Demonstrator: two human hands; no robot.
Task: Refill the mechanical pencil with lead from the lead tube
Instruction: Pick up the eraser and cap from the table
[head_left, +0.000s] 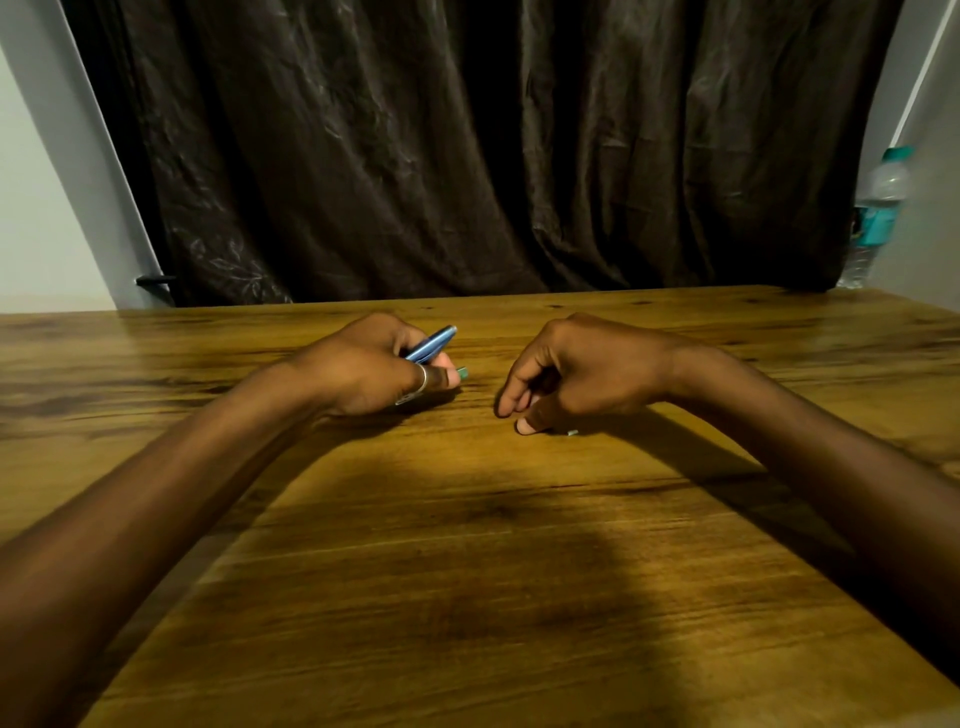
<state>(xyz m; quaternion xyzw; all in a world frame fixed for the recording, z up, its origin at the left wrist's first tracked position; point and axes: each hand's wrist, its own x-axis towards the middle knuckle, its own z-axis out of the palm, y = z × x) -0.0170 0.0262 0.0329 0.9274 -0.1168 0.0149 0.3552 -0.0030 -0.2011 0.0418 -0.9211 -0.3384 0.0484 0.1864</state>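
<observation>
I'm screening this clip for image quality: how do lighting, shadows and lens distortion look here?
Head view: dim, warm light; a broad shadow darkens the near table, and arm shadows lie beneath the left hand, holding the blue pencil, and the right hand. Head view: wide-angle bend leans the wall edges inward, and the water bottle at the right edge looks smeared.

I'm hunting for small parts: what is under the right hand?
A small pale piece peeks out on the wooden table beside the thumb of the right hand. The curled fingers cover the palm, so whether they hold anything cannot be seen.
</observation>
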